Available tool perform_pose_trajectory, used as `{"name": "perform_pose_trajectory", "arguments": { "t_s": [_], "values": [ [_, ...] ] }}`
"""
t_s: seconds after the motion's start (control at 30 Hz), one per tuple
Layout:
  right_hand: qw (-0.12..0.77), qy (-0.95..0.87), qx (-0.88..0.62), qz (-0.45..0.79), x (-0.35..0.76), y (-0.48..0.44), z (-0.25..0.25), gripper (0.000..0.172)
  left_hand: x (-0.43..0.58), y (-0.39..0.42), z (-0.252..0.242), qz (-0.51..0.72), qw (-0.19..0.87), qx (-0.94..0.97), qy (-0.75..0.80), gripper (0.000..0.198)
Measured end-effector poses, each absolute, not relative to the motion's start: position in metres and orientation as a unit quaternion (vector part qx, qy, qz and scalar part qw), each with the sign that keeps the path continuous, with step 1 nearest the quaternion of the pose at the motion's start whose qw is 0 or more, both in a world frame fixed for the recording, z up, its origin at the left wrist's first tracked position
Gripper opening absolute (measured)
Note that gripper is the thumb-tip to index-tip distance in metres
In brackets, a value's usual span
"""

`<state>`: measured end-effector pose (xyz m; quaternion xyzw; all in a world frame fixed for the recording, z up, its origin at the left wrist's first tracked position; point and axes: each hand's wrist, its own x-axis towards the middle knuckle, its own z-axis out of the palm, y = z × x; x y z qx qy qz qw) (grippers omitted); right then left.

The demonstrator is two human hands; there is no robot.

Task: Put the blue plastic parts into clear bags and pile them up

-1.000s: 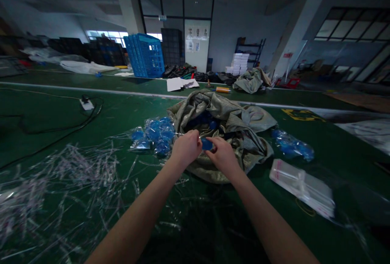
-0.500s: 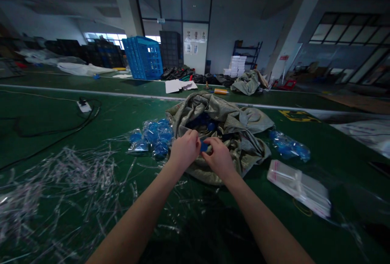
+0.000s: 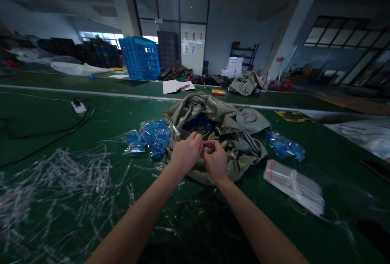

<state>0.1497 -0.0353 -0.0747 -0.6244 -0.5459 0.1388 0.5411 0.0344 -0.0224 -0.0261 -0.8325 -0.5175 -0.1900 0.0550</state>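
My left hand (image 3: 188, 151) and my right hand (image 3: 215, 160) meet over the front of an olive-grey woven sack (image 3: 243, 120). Both are closed, fingertips together, on a small blue piece (image 3: 205, 145) that my fingers almost wholly cover; its kind does not show. Inside the sack's open mouth, darker blue round pieces (image 3: 209, 127) lie in shadow. Clear bags of blue pieces (image 3: 155, 134) are heaped just left of the sack. Another clear bag with blue pieces (image 3: 284, 145) lies to its right.
Clear plastic strips (image 3: 70, 178) are strewn over the green table at left. A bundle of flat clear bags (image 3: 294, 187) lies at right. Behind are a power socket with black cables (image 3: 79, 107), blue crates (image 3: 140, 57) and an orange-handled tool (image 3: 218, 92).
My right hand has drawn in against my left, and the blue piece between them is now more covered. The whole view has shifted slightly.
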Motion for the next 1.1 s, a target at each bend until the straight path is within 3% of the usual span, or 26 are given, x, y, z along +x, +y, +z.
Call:
{"name": "perform_pose_trajectory", "arguments": {
  "t_s": [0.2,0.4,0.63,0.8,1.1],
  "values": [
    [0.592,-0.519,-0.600,0.142,0.148,-0.036,-0.078,0.024,0.034,-0.025,-0.024,-0.201,0.064,-0.804,-0.556,0.023],
    [0.627,-0.478,-0.585,0.191,0.151,-0.033,-0.081,0.022,0.035,-0.025,-0.027,-0.193,0.053,-0.862,-0.466,0.029],
    [0.697,-0.326,-0.552,0.321,0.148,-0.032,-0.072,0.040,0.038,-0.032,-0.023,-0.264,0.024,-0.833,-0.485,0.038],
    [0.718,-0.274,-0.537,0.349,0.152,-0.031,-0.065,0.048,0.040,-0.034,-0.024,-0.173,-0.031,-0.830,-0.529,0.044],
    [0.713,-0.232,-0.533,0.393,0.152,-0.028,-0.071,0.048,0.050,-0.029,-0.040,-0.192,-0.107,-0.847,-0.484,0.029]
  ]
}}
